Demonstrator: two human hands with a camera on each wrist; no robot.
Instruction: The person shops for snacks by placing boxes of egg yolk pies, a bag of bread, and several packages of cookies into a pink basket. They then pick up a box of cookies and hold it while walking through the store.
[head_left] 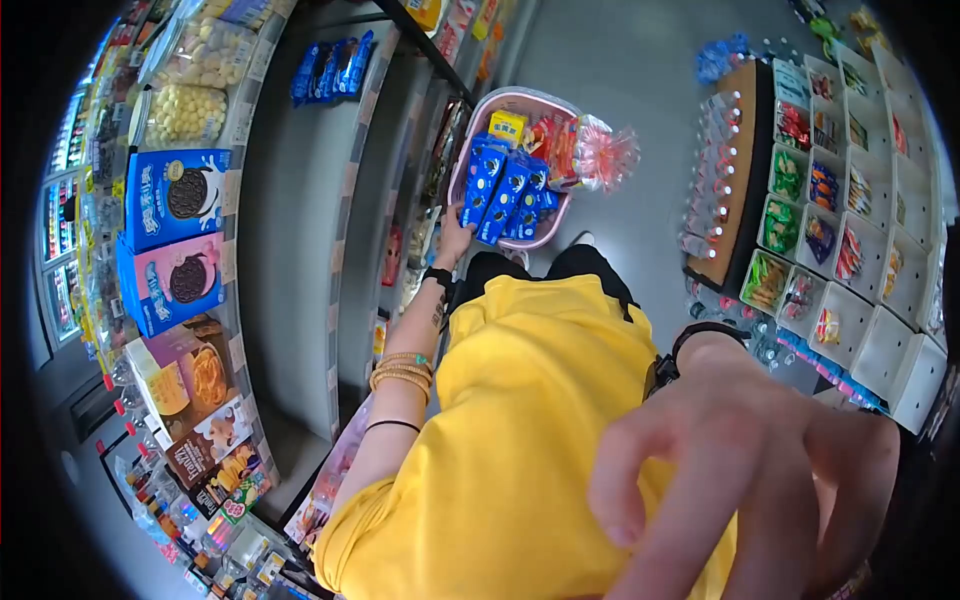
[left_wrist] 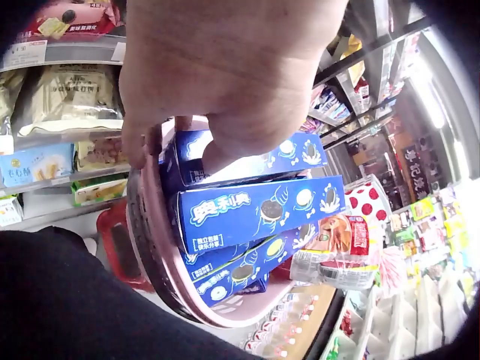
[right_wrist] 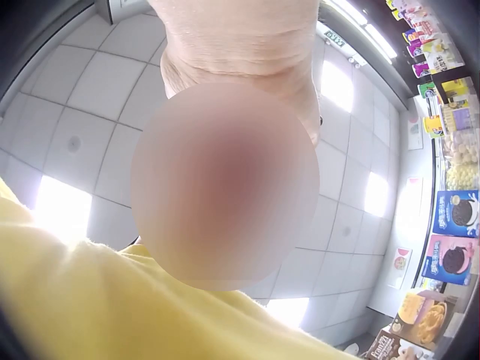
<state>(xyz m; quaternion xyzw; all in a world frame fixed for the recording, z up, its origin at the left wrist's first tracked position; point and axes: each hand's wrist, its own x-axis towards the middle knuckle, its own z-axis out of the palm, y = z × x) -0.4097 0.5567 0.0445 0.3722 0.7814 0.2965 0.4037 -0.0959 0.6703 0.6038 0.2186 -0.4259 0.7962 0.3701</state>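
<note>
My left hand (head_left: 456, 240) is at the near left side of a pink plastic basket (head_left: 548, 97). In the left wrist view, that hand (left_wrist: 232, 82) straddles and grips the basket's rim (left_wrist: 155, 202), one finger outside, the thumb inside over the boxes. Long blue boxes of Oreo cookies (left_wrist: 262, 214) lie stacked in the basket. A yellow pack (head_left: 507, 126) and red-and-clear snack packages (head_left: 565, 150) sit beside them. My right hand (head_left: 740, 460) is raised close to the head camera, its fingers loosely bent and holding nothing.
Shelves on the left carry a blue Oreo box (head_left: 178, 198), a pink-and-blue one (head_left: 180, 282) and blue packets (head_left: 332, 70). On the right stand white snack bins (head_left: 850, 330) and a brown board (head_left: 735, 180) with bottles along it. Grey floor (head_left: 590, 60) lies beyond the basket.
</note>
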